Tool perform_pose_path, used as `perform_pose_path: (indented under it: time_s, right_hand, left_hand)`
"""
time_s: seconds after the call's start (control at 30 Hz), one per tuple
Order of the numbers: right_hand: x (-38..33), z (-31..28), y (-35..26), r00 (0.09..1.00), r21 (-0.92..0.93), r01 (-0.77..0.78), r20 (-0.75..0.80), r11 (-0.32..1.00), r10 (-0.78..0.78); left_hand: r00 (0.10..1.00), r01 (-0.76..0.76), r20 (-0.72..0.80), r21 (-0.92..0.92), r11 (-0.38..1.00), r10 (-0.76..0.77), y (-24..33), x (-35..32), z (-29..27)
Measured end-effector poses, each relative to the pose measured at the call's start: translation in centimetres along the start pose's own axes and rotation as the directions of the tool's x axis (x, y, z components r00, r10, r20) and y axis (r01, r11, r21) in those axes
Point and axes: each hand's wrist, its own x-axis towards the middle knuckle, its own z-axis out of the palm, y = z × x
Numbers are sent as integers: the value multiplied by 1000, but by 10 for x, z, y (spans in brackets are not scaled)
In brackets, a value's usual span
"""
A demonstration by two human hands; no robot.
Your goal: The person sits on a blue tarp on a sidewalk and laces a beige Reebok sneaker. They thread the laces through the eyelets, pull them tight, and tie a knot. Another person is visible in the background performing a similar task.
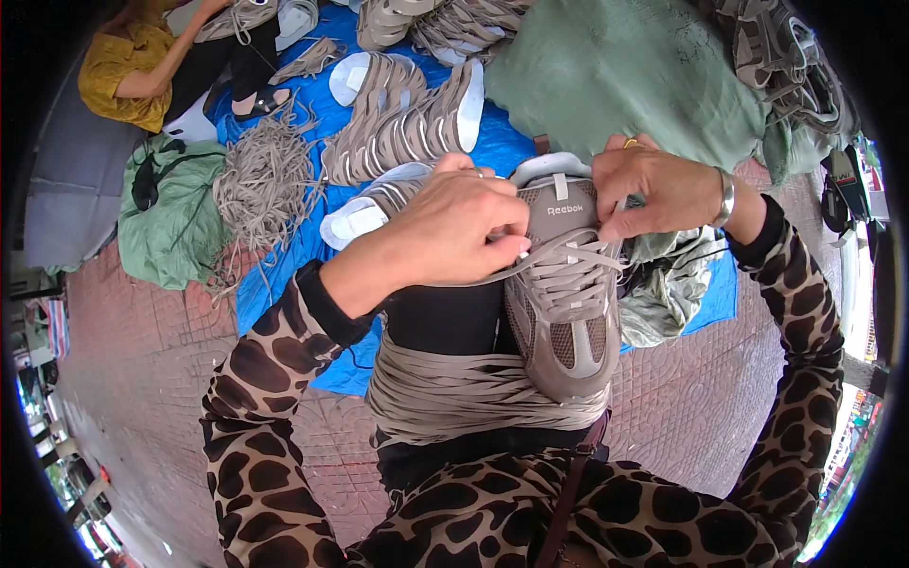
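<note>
1. One taupe sneaker (573, 350) rests on the person's lap, toe toward the body, collar away; its long axis runs nearly straight outward.
2. Two hands work at its throat. The left hand (464, 227) pinches one flat lace (559, 248) between thumb and fingers; the right hand (653, 189) curls at the collar's right edge, its exact grip hidden.
3. One metal bangle (726, 197) circles the right wrist.
4. One thick hank of laces (473, 388) crosses the thighs, beside the mesh-and-smooth-panelled toe.
5. Beyond lie one tangled lace heap (265, 180), rows of nested shoes (393, 133), one crinkled blue tarp (724, 289) and one co-worker (128, 76).
</note>
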Motion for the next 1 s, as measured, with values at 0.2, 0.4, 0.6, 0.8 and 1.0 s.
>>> perform_pose_path:
  time_s: [0.2, 0.4, 0.6, 0.8, 1.0]
  right_hand:
    - [21, 16, -3, 980, -47, -162, -127, 986, 155]
    - [49, -38, 40, 731, 663, 93, -552, 743, 401]
    - [90, -36, 38, 798, 870, 356, -473, 341, 374]
    - [85, -31, 16, 828, 868, 394, -478, 302, 293]
    - [97, -71, 50, 655, 711, 653, -703, 262, 277]
  left_hand:
    - [968, 230, 117, -56, 972, -222, 8, 21, -4]
    - [849, 45, -258, -834, 550, -460, -10, 43, -29]
    - [747, -33, -500, -685, 728, -437, -56, 89, -72]
    - [805, -207, -429, -850, 484, -410, -51, 102, -58]
    - [893, -287, -312, -950, 124, -324, -41, 135, -28]
